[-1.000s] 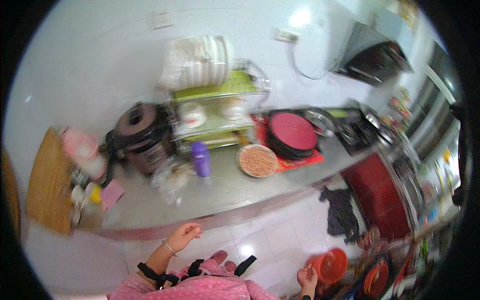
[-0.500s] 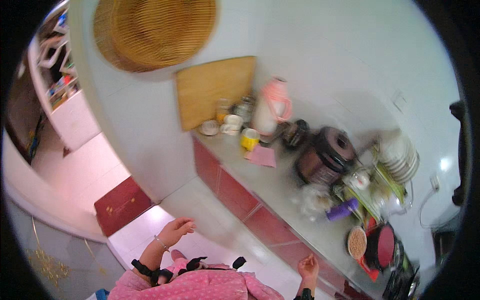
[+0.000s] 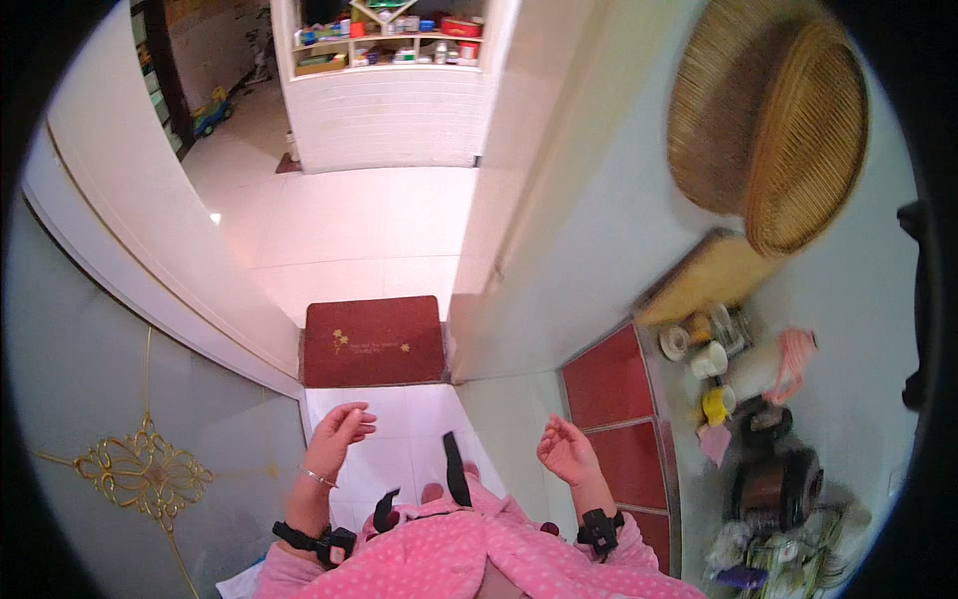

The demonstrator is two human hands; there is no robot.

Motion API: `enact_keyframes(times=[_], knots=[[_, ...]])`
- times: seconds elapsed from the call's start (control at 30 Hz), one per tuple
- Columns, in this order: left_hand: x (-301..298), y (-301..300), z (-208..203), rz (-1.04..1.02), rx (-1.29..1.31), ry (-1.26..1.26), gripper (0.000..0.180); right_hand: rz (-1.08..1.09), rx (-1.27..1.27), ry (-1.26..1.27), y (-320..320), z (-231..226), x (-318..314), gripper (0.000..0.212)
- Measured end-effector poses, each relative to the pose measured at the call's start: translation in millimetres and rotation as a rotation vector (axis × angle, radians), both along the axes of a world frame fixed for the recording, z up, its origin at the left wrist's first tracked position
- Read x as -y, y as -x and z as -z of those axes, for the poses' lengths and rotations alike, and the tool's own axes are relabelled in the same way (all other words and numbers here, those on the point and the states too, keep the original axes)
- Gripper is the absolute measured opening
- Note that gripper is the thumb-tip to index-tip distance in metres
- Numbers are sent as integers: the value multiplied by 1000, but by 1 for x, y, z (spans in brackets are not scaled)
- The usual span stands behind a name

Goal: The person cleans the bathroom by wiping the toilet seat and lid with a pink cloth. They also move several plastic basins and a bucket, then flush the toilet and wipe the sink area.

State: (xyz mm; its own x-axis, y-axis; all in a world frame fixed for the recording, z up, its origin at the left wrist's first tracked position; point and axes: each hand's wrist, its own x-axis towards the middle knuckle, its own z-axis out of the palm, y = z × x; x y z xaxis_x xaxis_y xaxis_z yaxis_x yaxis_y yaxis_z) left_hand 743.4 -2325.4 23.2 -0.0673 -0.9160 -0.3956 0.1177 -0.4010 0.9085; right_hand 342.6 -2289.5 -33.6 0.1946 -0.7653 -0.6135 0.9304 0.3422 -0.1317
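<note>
My left hand hangs in the air in front of my pink dotted clothing, its fingers loosely bent and nothing in them. Level with it, my right hand is held palm up, fingers half curled and slightly apart, also bare of any object. Neither hand touches anything. Beyond them a dark red doormat lies across the doorway. Nearest to my right hand is the red-fronted counter.
A grey door with gold ornament stands at my left. Woven baskets hang on the right wall. Below them a cutting board, yellow cup, pink-handled thermos and cooker crowd the counter. Shelves stand beyond the doorway.
My view has swung left, bringing the doorway and mat to the middle and the counter to the right side. My right hand now appears higher and nearer to my left hand.
</note>
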Motion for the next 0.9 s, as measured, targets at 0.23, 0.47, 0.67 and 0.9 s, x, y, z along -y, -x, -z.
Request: enact_keyframes(times=[0.23,0.47,0.67,0.9], knots=[[140,-44,-2,37,19,25,30,-376,206,71,-103,35,200,15],[276,-115,-8,-192,69,14,32,-553,197,-40,-233,63,408,11],[351,-178,32,-390,82,-216,30,-456,164,-64,-281,77,537,11],[555,-253,41,-297,114,-174,32,-12,129,-50,-214,66,674,8]])
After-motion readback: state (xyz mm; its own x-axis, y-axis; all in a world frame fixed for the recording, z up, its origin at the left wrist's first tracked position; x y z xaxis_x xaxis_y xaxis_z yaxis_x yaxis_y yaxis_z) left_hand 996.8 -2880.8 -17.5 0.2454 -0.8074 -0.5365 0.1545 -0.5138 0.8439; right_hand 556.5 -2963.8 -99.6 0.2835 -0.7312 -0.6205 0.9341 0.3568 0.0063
